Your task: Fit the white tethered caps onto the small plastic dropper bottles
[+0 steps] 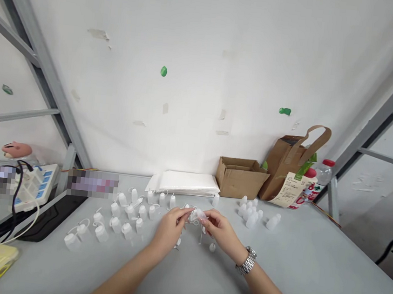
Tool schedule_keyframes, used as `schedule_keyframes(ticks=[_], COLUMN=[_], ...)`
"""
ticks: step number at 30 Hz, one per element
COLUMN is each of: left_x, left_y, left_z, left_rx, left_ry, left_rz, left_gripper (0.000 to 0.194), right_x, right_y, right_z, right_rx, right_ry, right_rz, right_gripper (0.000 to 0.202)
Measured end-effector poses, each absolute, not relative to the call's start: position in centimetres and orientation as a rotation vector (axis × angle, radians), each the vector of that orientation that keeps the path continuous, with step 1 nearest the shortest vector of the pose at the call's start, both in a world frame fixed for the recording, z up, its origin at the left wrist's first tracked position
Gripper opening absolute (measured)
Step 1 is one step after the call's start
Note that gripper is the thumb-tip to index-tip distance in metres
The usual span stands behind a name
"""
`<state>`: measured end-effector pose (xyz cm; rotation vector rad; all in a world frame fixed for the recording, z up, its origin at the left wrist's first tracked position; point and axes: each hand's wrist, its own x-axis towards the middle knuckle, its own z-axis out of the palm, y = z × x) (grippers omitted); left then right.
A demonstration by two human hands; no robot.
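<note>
My left hand [170,224] and my right hand [221,231] meet over the middle of the table. Between them is a small translucent white bottle [200,215], gripped by my right fingers. My left fingertips pinch at the bottle's top end; whether they hold a cap or its loop is too small to make out. Just below the hands lie loose white caps [212,247], partly hidden. To the left stand several small white bottles fitted with looped caps [114,224]. Plain small bottles without loops [248,212] cluster to the right.
Along the wall lie white padded envelopes [185,183], an open cardboard box [241,182], a paper bag [282,160] and a red-capped plastic bottle [325,172]. A power strip [40,184] with cables and a dark flat panel [53,218] occupy the left side.
</note>
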<state>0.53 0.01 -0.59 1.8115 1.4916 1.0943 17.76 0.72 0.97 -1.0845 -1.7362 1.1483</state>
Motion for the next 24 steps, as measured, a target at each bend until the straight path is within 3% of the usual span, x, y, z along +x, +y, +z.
schedule_keyframes(ticks=[7, 24], left_x=[0.5, 1.0], left_y=[0.2, -0.6], left_z=[-0.8, 0.4], left_rx=[1.748, 1.812], left_ry=[1.529, 1.458], left_rz=[1.110, 1.165], left_gripper=[0.034, 0.028], right_x=[17.8, 17.9], right_y=[0.3, 0.4], right_z=[0.5, 0.1], right_rx=[-1.166, -1.209], right_ry=[-1.851, -1.861], right_rz=[0.884, 0.764], right_gripper=[0.028, 0.023])
